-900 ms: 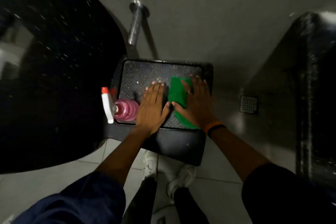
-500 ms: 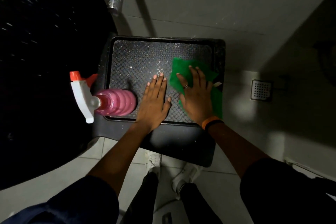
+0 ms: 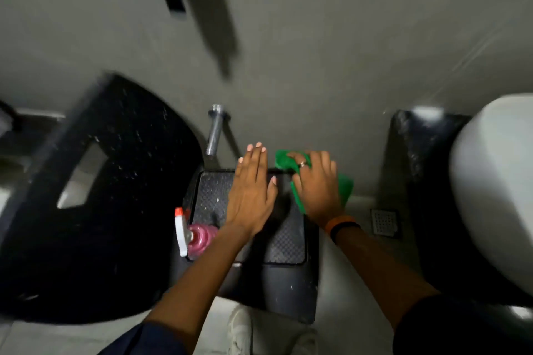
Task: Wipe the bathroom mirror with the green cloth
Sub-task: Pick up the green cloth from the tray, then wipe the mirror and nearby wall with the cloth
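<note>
The green cloth (image 3: 344, 189) is gathered in my right hand (image 3: 317, 184), which grips it above the far right corner of a black stool (image 3: 285, 245); green shows past my fingers and beside my palm. My left hand (image 3: 252, 190) hovers flat with fingers apart over the stool's textured top, holding nothing. A pink spray bottle (image 3: 200, 236) with a white and red trigger lies at the stool's left edge. No mirror is clearly visible; the upper part of the frame is blurred.
A black speckled counter (image 3: 95, 199) fills the left side. A metal pipe (image 3: 215, 132) runs down the grey wall behind the stool. A white basin (image 3: 496, 190) on a dark counter sits right. A floor drain (image 3: 385, 222) lies between. My shoes stand below the stool.
The view has tilted up, showing more wall. My right hand has closed around the cloth and lifted it off the stool toward the far edge. My left hand rose with it.
</note>
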The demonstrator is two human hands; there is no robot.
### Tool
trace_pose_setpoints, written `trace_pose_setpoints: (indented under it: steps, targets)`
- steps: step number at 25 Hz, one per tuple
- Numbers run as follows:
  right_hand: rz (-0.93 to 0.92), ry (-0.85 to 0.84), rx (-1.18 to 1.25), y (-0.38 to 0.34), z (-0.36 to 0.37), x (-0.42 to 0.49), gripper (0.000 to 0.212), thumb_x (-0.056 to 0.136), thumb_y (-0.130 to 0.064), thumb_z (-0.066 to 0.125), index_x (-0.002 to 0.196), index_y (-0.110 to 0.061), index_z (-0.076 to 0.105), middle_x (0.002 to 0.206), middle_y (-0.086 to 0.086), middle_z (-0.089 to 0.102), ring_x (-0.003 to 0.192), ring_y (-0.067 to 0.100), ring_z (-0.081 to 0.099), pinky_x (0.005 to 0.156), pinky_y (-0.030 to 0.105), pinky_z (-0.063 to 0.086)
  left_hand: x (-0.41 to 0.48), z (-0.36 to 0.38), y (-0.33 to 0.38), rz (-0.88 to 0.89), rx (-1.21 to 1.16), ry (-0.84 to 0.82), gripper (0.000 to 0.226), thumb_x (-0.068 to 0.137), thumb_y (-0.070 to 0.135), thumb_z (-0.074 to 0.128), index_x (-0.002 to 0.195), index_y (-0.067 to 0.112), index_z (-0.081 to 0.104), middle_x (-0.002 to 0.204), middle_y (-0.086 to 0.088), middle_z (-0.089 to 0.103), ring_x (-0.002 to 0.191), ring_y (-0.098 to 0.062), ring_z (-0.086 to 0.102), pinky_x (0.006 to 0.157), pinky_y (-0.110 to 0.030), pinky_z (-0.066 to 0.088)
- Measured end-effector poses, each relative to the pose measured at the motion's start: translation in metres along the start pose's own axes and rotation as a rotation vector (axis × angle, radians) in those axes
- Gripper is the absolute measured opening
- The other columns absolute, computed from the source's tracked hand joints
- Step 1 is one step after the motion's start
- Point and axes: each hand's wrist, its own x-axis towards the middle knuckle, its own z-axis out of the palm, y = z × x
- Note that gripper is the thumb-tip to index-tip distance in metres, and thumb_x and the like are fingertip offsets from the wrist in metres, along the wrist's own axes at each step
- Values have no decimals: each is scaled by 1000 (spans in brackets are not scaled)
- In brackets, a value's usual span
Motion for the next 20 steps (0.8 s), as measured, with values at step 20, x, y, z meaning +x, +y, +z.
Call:
trace_pose_setpoints:
  steps: [20]
  targets:
    - [-277,1262,-254,23,-700,177,57,71,-4,76,126,-13,65,120,15,68,104,38,62,83,49,54,237,-536,391,616,193,965,67,101,41,30,155,6,11,165,-11,11,153,-20,-1,125,-39,5]
